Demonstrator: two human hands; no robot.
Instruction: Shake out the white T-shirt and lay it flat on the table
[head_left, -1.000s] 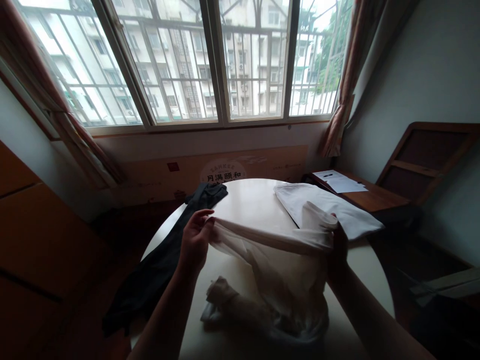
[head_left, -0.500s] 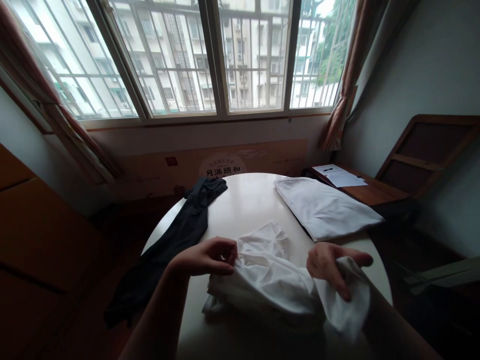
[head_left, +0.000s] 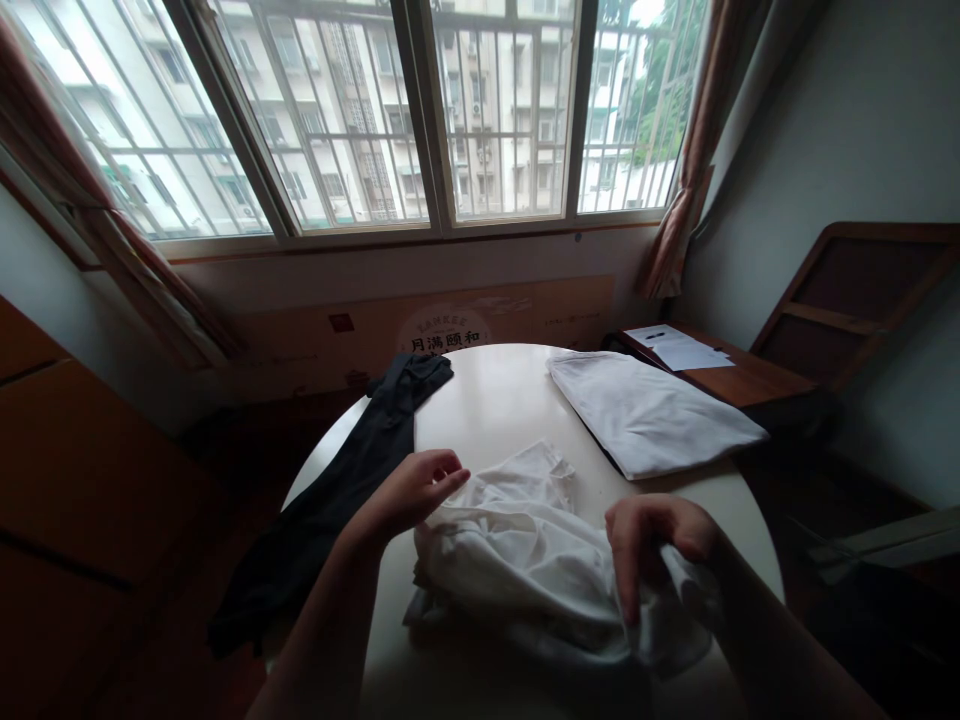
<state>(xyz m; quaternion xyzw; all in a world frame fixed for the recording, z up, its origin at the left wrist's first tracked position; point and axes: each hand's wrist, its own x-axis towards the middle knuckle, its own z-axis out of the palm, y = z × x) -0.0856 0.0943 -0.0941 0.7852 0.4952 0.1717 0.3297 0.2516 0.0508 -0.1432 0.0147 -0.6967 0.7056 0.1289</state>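
Thin, crumpled white cloth (head_left: pixel 517 570), its near edge lost in shadow, lies with one end bunched under the half-curled right hand (head_left: pixel 671 525), whose grip is hidden, and beside the loosely open, empty left hand (head_left: pixel 421 490), on a round, glossy white desk (head_left: pixel 491 410).

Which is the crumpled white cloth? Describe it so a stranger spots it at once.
Below the window stands a round white table. On its near part, under the right hand, lies the crumpled white cloth. It is bunched in loose folds, unlike the flat white cloth beyond and the black cloth at left.
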